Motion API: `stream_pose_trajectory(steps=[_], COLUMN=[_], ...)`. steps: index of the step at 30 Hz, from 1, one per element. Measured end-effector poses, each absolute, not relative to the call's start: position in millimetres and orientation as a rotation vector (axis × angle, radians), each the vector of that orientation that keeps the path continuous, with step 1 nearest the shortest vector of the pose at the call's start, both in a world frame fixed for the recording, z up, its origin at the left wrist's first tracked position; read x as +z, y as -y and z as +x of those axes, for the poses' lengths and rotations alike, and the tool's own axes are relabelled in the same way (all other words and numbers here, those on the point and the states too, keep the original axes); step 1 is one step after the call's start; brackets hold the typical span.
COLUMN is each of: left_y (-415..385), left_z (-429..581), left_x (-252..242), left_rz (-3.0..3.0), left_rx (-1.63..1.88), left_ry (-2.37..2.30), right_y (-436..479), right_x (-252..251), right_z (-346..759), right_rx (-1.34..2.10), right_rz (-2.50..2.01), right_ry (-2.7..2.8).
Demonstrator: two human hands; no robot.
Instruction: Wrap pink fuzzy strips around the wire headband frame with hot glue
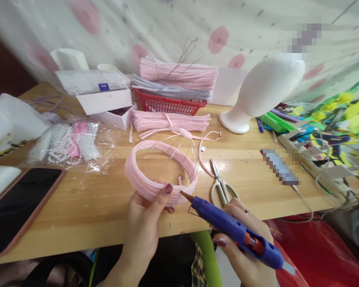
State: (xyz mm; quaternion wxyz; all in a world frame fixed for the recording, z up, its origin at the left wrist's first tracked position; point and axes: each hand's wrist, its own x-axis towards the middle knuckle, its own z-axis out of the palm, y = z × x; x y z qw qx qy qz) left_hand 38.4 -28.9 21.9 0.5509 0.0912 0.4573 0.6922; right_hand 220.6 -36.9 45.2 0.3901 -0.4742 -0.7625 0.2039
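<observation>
Gripping a pink headband (158, 175) at its near edge, the left hand (143, 217) pinches the wrapped band between thumb and fingers, the thumb pressed flat on its outer face. The headband stands on its edge on the wooden table (86, 215), curving away from the hand, with thin wires (179, 149) arching over its open middle. Just to the right of that hand, the right hand (242, 235) is closed around a blue glue gun (233, 229), fingers wrapped over the body, the brass nozzle touching or nearly touching the end of the headband beside the left thumb.

Directly beyond the right hand lie white-handled scissors (223, 185), blades pointing away. Farther out past the headband sits a bundle of pink strips (170, 121), and behind it a red basket (170, 104) stacked with more pink and pale strips. Beyond and to the right of the right hand stands a white foam head form (263, 93), with a heap of bright coloured scraps (332, 119) farther right. To the left of the left hand lies a phone (18, 209) in a pink case, screen dark; beyond it, a clear bag of pearl beads (70, 145) and an open white box (107, 101).
</observation>
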Motion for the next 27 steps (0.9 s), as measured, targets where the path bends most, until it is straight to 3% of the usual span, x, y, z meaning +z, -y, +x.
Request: stream_pose_trajectory(steps=[20, 27], left_y=[27, 28], left_z=[37, 35], left_x=[28, 30], left_rz=[0.201, 0.193], left_rx=[1.635, 1.637], left_ry=[-1.069, -1.030], right_y=[45, 18], right_x=[41, 29], right_z=[240, 282], right_rx=[0.504, 0.332], right_rz=[-1.171, -1.944], right_ry=[1.979, 1.121])
